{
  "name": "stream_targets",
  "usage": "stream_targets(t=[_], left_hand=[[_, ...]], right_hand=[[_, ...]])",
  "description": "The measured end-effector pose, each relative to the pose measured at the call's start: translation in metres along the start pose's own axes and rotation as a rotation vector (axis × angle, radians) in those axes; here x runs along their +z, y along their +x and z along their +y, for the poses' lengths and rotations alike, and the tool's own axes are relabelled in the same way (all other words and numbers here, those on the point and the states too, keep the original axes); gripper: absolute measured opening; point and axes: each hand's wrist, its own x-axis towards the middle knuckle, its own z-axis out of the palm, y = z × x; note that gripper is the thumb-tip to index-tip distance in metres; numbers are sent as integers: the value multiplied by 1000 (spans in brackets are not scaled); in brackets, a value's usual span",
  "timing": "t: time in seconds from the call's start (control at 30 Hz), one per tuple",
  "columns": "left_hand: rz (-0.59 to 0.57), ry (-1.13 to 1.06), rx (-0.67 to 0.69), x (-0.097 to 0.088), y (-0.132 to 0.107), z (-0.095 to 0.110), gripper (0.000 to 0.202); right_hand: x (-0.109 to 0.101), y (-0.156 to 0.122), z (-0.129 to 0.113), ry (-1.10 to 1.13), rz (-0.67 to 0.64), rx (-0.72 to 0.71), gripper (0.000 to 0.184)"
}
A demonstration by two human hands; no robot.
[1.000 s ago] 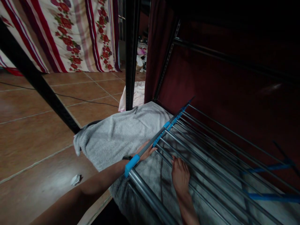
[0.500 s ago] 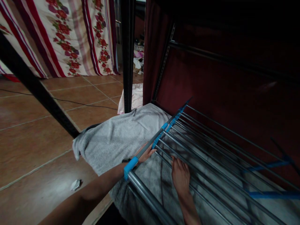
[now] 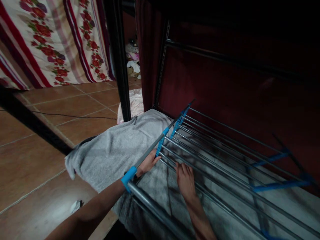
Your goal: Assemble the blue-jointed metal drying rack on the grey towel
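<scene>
Steel-and-blue-plastic drying rack (image 3: 180, 146) lay over a grey blanket (image 3: 117, 143), soft plush nap, loose folds, one corner hanging off the edge. Rack frame: long, thin round rods set parallel, shiny; one thicker tube (image 3: 151, 202) nearest the wearer, plugged into a chunky blue corner joint (image 3: 128, 178). Matte grey side rail (image 3: 150, 150) ran off that joint at a slant. Left hand (image 3: 149, 162) reached under the rail, digits at the lower end of a flat, perforated blue strip (image 3: 160, 147); underside hidden, couldn't tell if it gripped. Right hand (image 3: 185, 178) was clamped on a slim outer rod, fingers curled over, just beside the left. Black slotted metal posts (image 3: 118, 66) rose past the blanket; maroon cloth (image 3: 212, 86) hung smooth and dark behind the rack. Farther off: floral striped curtain (image 3: 57, 40), glossy brown tile floor (image 3: 77, 103) with pale grout, and a crumpled white scrap (image 3: 75, 206) near the left forearm.
</scene>
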Motion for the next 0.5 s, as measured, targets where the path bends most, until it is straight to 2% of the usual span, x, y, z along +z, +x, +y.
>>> stream_targets(t=[0.13, 0.3, 0.4, 0.5], left_hand=[[9, -41, 20, 4, 4, -9, 31], [-19, -52, 26, 9, 9, -23, 36], [-47, -58, 3, 6, 11, -21, 41], [-73, -18, -59, -1, 12, -12, 50]], right_hand=[[-1, 1, 1, 32, -39, 48, 33], [-12, -8, 15, 56, -99, 88, 41], [-24, -24, 26, 62, -82, 123, 51], [-34, -53, 39, 52, -21, 173, 58]])
